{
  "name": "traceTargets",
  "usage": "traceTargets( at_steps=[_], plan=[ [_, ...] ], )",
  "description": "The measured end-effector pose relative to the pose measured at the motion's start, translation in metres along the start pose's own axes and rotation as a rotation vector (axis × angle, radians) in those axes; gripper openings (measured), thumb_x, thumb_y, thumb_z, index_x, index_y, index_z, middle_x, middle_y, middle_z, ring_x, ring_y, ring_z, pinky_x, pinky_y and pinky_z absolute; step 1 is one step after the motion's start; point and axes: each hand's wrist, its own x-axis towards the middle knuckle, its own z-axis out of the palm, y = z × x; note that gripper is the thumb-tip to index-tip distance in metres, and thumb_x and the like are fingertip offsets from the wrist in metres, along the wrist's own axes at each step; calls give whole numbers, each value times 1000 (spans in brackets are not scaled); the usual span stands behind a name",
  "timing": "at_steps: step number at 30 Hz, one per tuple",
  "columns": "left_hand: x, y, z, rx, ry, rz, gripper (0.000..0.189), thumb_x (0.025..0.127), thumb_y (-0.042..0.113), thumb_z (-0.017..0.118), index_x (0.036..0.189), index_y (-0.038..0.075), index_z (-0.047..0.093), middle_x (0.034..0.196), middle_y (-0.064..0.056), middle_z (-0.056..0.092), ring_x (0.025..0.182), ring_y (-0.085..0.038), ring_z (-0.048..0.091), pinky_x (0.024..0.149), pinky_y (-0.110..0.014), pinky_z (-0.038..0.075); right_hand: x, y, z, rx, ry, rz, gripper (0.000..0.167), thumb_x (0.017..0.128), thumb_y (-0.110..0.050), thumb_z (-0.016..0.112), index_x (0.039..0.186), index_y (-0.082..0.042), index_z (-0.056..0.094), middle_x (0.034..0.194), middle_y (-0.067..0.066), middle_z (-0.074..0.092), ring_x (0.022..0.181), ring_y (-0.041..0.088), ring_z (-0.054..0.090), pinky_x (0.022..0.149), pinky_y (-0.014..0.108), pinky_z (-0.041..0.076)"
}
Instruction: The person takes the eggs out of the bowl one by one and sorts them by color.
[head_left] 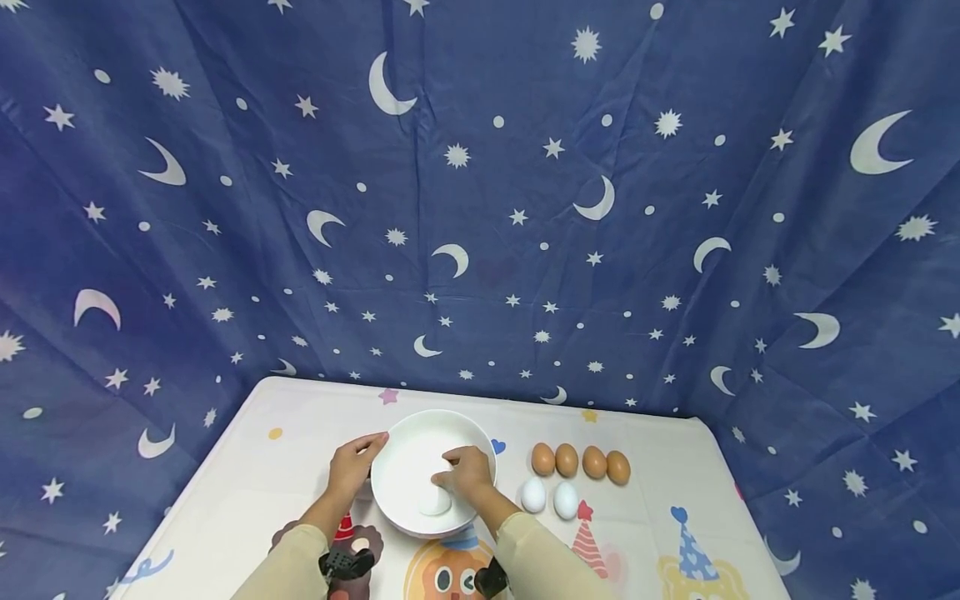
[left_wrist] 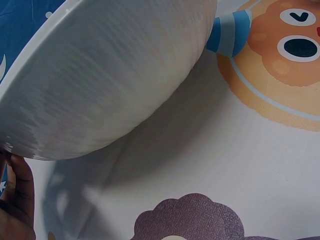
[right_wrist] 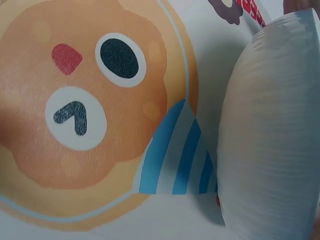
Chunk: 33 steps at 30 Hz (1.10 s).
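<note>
A large white bowl (head_left: 397,467) sits toward the near middle of the table in the head view, its outer wall filling much of both wrist views. At its left rim, my left hand (head_left: 349,468) grips the edge, thumb on top; its fingers (left_wrist: 22,185) show against the bowl's outside in the left wrist view. My right hand (head_left: 470,475) reaches over the right rim into the bowl. Its thumb and forefinger curve around a white egg, which blends with the bowl behind it. Another white egg (head_left: 434,502) lies at the bottom, just below those fingertips.
To the right of the bowl, several brown eggs (head_left: 566,460) stand in a row. Two white eggs (head_left: 533,495) lie in front of them. A cartoon-printed cloth (head_left: 660,533) covers the table, and a blue curtain (head_left: 495,208) with moons and stars hangs behind.
</note>
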Motion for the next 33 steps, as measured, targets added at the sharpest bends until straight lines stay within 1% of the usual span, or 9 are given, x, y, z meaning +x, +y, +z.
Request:
traceTargets(
  at_steps=[4, 11, 14, 19, 24, 29, 33],
  plan=[
    [1, 0, 0, -6, -5, -9, 53, 96, 48, 59, 129, 7, 65, 134, -19, 60, 87, -12, 67, 71, -23, 56, -1, -2, 0, 16, -6, 6, 38, 69, -13, 89, 102, -2, 75, 93, 10, 74, 87, 21, 67, 77, 31, 57],
    [1, 1, -1, -4, -4, -4, 52, 96, 47, 59, 128, 6, 65, 133, -19, 60, 90, -14, 68, 71, -24, 57, 2, -1, 1, 38, -17, 31, 38, 69, -13, 90, 103, -2, 75, 93, 9, 73, 87, 20, 67, 76, 31, 57],
    [-1, 2, -1, 1, -2, -4, 53, 96, 48, 59, 128, 6, 65, 134, -20, 60, 89, -14, 68, 71, -24, 57, 2, 1, 3, 42, -10, 19, 38, 69, -14, 90, 103, -2, 75, 94, 9, 73, 88, 21, 67, 78, 32, 57],
    [-2, 3, 0, 5, 5, -1, 55, 95, 50, 60, 128, 6, 65, 133, -19, 60, 92, -16, 68, 71, -23, 56, 2, 4, 5, 59, 17, -28, 39, 71, -12, 89, 105, -1, 74, 95, 11, 74, 91, 24, 67, 82, 36, 57],
    [-2, 2, 0, 1, 9, 1, 54, 95, 49, 60, 127, 6, 66, 134, -19, 60, 96, -19, 68, 72, -23, 56, 1, 3, 4, 53, 8, -26, 37, 72, -14, 88, 104, 0, 74, 96, 11, 73, 91, 25, 67, 83, 36, 57],
    [-3, 2, -1, -10, -4, -14, 55, 95, 49, 60, 129, 6, 64, 135, -20, 59, 94, -17, 68, 74, -25, 57, -1, 0, 1, 55, 6, -21, 36, 72, -16, 88, 102, 1, 75, 93, 12, 73, 86, 21, 66, 78, 35, 57],
    [-3, 2, -1, -7, 2, -8, 54, 95, 48, 60, 128, 6, 65, 135, -19, 59, 96, -18, 67, 74, -24, 56, -3, -3, -6, 81, 1, -14, 36, 73, -19, 88, 101, 0, 75, 91, 11, 73, 82, 17, 64, 72, 31, 57]
  ],
)
